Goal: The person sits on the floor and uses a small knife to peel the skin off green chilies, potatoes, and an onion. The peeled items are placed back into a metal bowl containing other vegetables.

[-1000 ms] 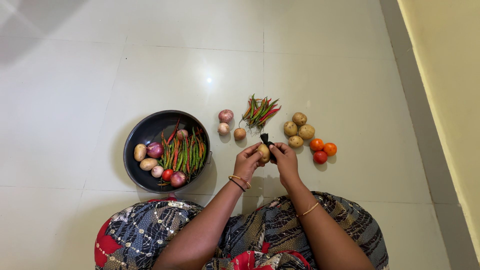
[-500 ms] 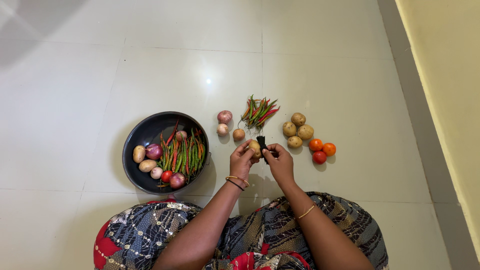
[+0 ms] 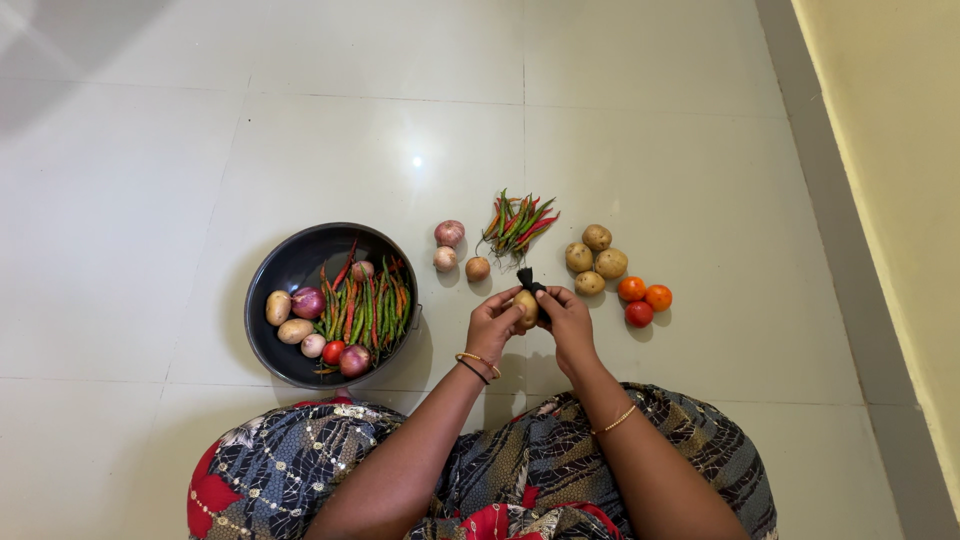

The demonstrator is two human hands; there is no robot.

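My left hand [image 3: 492, 325] holds a brown potato [image 3: 527, 306] just above the tiled floor. My right hand [image 3: 570, 315] presses a small black brush [image 3: 527, 280] against the potato's right side, its bristles sticking up past my fingers. Both hands meet in front of my lap. Just beyond them lie a heap of red and green chillies [image 3: 518, 224] and three onions [image 3: 450, 233].
A dark round pan [image 3: 290, 265] at the left holds potatoes, onions, a tomato and many chillies. Several potatoes [image 3: 596, 260] and three tomatoes [image 3: 642, 298] sit on the floor to the right. A yellow wall [image 3: 900, 150] runs along the right edge.
My hands, which had shifted slightly left and up half a second ago, have come back together lower, with the brush against the potato again.
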